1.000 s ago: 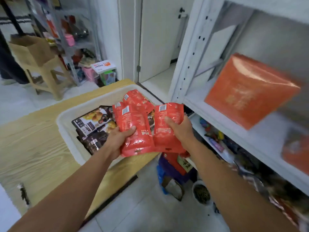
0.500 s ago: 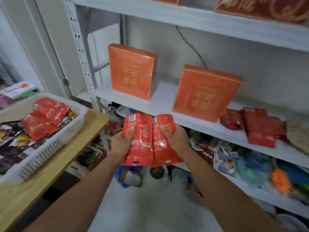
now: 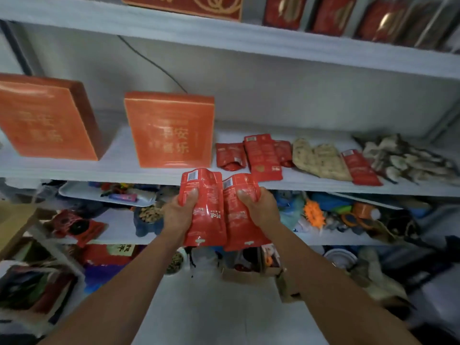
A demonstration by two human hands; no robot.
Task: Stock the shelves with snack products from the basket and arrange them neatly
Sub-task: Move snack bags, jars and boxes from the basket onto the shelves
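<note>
My left hand (image 3: 178, 214) grips one red snack packet (image 3: 205, 212) and my right hand (image 3: 260, 207) grips a second red snack packet (image 3: 240, 220) beside it. Both packets stand upright, side by side, just below the front edge of the white middle shelf (image 3: 119, 168). On that shelf lie several more red packets (image 3: 261, 158), flat, to the right of an orange box (image 3: 171, 130). The basket is out of view.
A second orange box (image 3: 47, 120) stands at the shelf's left. Beige packets (image 3: 321, 159) and grey-white packets (image 3: 408, 160) lie further right. The top shelf holds red gift boxes (image 3: 331, 13). Lower shelves are crowded with toys, a tray (image 3: 74, 192) and mixed goods.
I have turned right from the basket on the table to face the shelves. Both hands carried the two red packets up toward the middle shelf's edge.
</note>
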